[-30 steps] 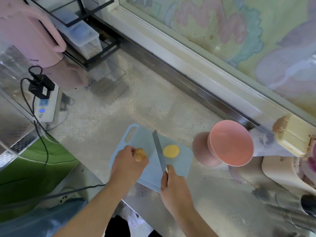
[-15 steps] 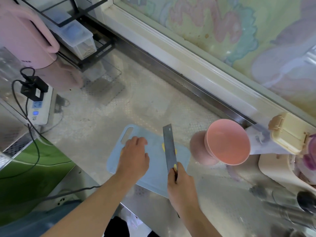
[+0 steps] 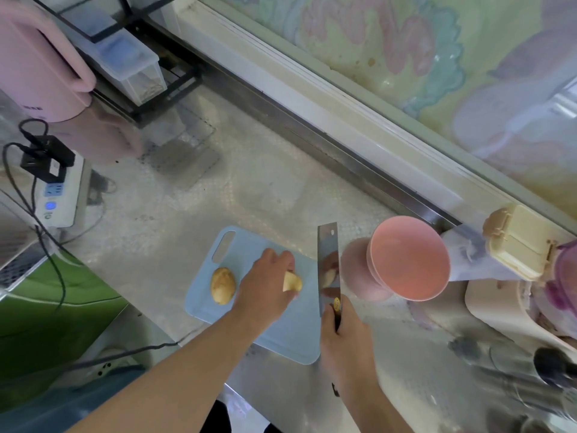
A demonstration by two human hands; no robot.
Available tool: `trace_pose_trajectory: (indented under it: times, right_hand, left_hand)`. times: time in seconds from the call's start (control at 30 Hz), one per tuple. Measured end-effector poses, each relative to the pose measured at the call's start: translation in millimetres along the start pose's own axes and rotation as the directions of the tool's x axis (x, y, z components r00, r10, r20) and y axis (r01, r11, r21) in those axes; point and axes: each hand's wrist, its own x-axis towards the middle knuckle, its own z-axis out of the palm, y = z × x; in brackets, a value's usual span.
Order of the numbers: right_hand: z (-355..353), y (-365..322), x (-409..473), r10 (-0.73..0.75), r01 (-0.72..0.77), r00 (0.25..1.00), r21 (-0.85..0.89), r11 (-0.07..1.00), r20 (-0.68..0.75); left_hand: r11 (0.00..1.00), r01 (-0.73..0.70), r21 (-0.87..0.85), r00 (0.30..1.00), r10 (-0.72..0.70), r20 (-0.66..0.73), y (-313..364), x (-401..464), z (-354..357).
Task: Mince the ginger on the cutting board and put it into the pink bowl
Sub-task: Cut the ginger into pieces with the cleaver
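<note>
Head view. My left hand (image 3: 265,284) pinches a cut ginger slice (image 3: 292,282) against the blue cutting board (image 3: 278,335), pale face toward the knife. My right hand (image 3: 345,339) is clenched round the handle of the cleaver (image 3: 327,264); its blade runs away from me, just right of the slice, apparently clear of it, though the blade's reflection blurs the gap. The remaining ginger lump (image 3: 222,285) lies free on the board to the left, long axis pointing away from me. The pink bowl (image 3: 409,257) sits right of the blade, off the board. The next cut needs the blade shifted left onto the slice.
</note>
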Motion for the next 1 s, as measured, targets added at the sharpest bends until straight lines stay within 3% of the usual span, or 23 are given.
trace_pose_trajectory:
  times: [0.17,0.3,0.5,0.63,0.73,0.83,1.0]
  right_hand:
    - [9.7,-11.9,1.4,-0.019,0.021,0.999,-0.039,0.999,0.032]
    - [20.9,-15.1,3.3,0.005,-0.002,0.999,-0.084,0.996,0.038]
    - [31.0,-8.3,-0.7,0.049,-0.042,0.998,-0.121,0.992,0.051]
    - [37.3,-8.1,-1.5,0.044,-0.035,0.997,-0.145,0.989,0.058]
    - [40.3,-7.1,-1.6,0.038,-0.030,0.998,-0.167,0.985,0.050]
    - [43.6,-4.8,-1.5,0.028,-0.017,0.998,-0.187,0.982,0.054]
    - [44.0,-1.5,-1.0,0.023,-0.009,0.997,-0.194,0.981,0.067]
  left_hand:
    - [0.998,0.059,-0.015,0.984,-0.061,-0.165,-14.5,-7.9,-9.1]
    - [0.997,0.082,0.012,0.991,-0.081,-0.106,-16.9,-16.3,-4.8]
    - [0.957,0.259,-0.134,0.964,-0.265,-0.034,-7.9,-15.3,2.3]
    - [0.931,0.284,-0.229,0.949,-0.307,-0.071,-4.5,-19.1,-2.0]
    - [0.946,0.290,-0.145,0.942,-0.309,-0.132,-5.4,-22.2,-4.7]
    - [0.957,0.286,-0.052,0.952,-0.290,-0.099,-8.1,-25.7,-0.9]
    - [0.931,0.280,-0.233,0.957,-0.291,-0.012,-9.1,-29.5,9.6]
